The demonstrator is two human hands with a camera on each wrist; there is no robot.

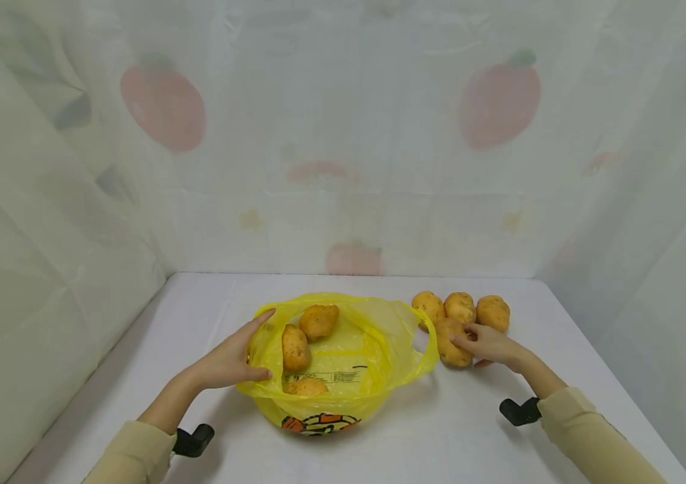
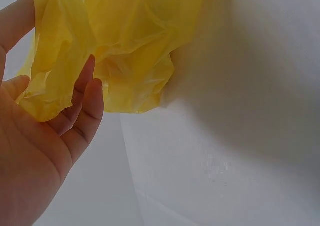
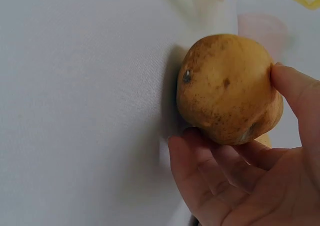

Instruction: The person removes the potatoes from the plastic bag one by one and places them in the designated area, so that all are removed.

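A yellow plastic bag (image 1: 373, 349) stands open in the middle of the white table (image 1: 457, 444), with three potatoes (image 1: 318, 321) inside. My left hand (image 1: 230, 359) holds the bag's left rim, thumb on the near edge and fingers along the far edge. In the left wrist view the bag's plastic (image 2: 125, 45) runs between thumb and fingers of the left hand (image 2: 50, 151). My right hand (image 1: 490, 346) grips a potato (image 1: 447, 349) lying on the table just right of the bag. The right wrist view shows that potato (image 3: 227, 88) pinched between thumb and curled fingers of the right hand (image 3: 250, 186).
Three more potatoes (image 1: 460, 307) lie in a row behind the right hand. A pale curtain printed with fruit (image 1: 343, 168) closes off the back and both sides of the table. The bag's right handle loop (image 1: 424, 359) hangs toward the gripped potato.
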